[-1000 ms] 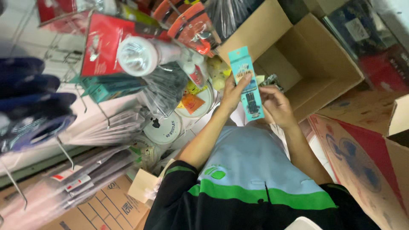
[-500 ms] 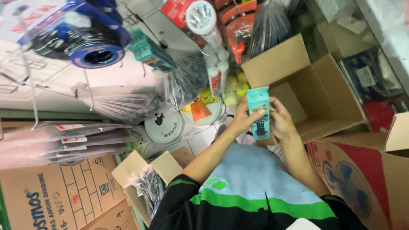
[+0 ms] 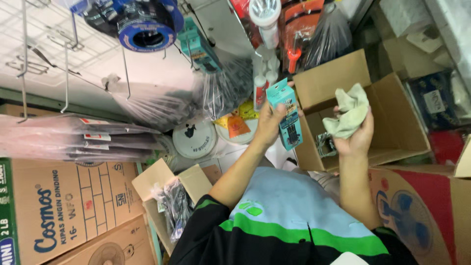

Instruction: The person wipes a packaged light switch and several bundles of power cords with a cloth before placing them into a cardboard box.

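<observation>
Item in hand: one slim teal packet (image 3: 286,118) with a dark product panel on its front, which we hold upright in our left hand (image 3: 269,128), fingers closed round its lower edge, just in front of the open cardboard box (image 3: 392,122). Companion item: a pale, crumpled cloth (image 3: 349,112), bunched in our right hand (image 3: 357,135), which is closed on it and raised beside the packet, the two items near but apart. Half a second ago both hands met on the packet with no cloth to be seen between them; now the right has come away and the cloth shows clear, so we judge the wiping pass on this piece is over or paused (the packet has not yet gone anywhere). Surroundings, outward: the box holds a tangle of small goods too dim to name; above it hang an orange-handled tool pack (image 3: 294,29) and a white torch (image 3: 265,19) on a wire display rack (image 3: 44,44); a blue hose reel (image 3: 147,27) sits at the top; clear-bagged stock (image 3: 147,105) and printed fan cartons (image 3: 68,206) fill the left; a red fan carton (image 3: 417,216) lies by our right arm.
</observation>
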